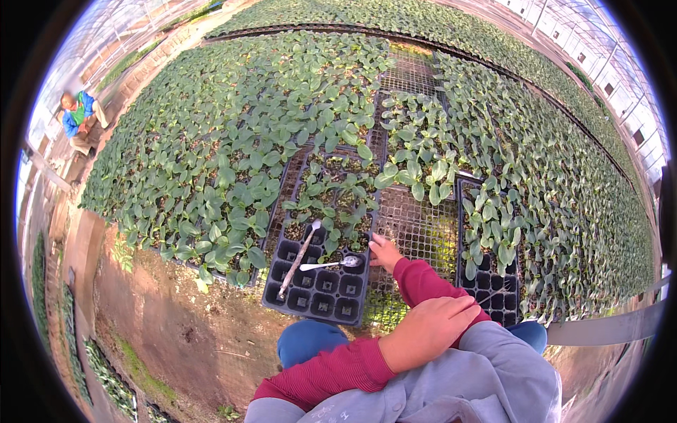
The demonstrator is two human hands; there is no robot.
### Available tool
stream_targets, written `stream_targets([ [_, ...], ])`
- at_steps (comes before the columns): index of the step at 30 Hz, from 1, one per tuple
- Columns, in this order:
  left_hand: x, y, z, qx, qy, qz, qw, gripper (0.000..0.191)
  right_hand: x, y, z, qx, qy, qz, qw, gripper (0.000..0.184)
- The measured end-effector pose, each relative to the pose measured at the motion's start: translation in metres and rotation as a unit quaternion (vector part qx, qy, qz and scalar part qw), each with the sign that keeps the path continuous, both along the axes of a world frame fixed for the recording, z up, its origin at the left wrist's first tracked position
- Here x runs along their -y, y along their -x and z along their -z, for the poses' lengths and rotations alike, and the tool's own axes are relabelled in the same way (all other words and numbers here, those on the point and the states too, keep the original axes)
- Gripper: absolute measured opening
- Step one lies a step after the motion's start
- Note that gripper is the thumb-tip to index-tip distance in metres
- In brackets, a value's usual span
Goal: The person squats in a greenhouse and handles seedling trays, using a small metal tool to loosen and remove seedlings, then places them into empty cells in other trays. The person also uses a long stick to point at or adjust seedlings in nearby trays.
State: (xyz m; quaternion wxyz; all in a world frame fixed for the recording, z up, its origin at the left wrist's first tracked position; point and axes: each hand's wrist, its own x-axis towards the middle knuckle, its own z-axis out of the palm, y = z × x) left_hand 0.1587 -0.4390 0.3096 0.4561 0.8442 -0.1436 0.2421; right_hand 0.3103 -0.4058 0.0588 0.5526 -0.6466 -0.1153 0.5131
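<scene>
A black plastic seedling tray [322, 286] lies before me, its near edge by my knee. Leafy seedlings [338, 198] grow in its far cells; the near cells show bare black walls. My right hand [385, 253] has its fingers at the tray's right rim. Across the near cells lies a thin stick-like tool [299, 259] with a pale, rounded tip. Next to it is a white-handled spoon [322, 266], its bowl speckled with dark bits. My left hand [431, 328] rests over my right forearm's red sleeve [431, 283]; its thumb is hidden.
Dense seedling trays [211, 148] cover the bench on the left, and more [571, 211] stand on the right. Metal mesh [418, 222] shows between them. Another part-filled tray [489, 280] sits at my right. Beyond the left trays a person [82, 119] sits.
</scene>
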Motion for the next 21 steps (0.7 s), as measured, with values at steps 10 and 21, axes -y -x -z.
stream_targets([
  [10, -0.019, -0.017, 0.012, -0.124, -0.034, 0.033, 0.991, 0.041, -0.056, -0.002, 0.014, -0.019, -0.013, 0.077, 0.997, 0.043],
  [21, -0.018, -0.022, 0.017, -0.181, -0.044, 0.059, 0.981, 0.046, -0.008, -0.187, 0.065, -0.118, -0.137, 0.48, 0.859, 0.025],
])
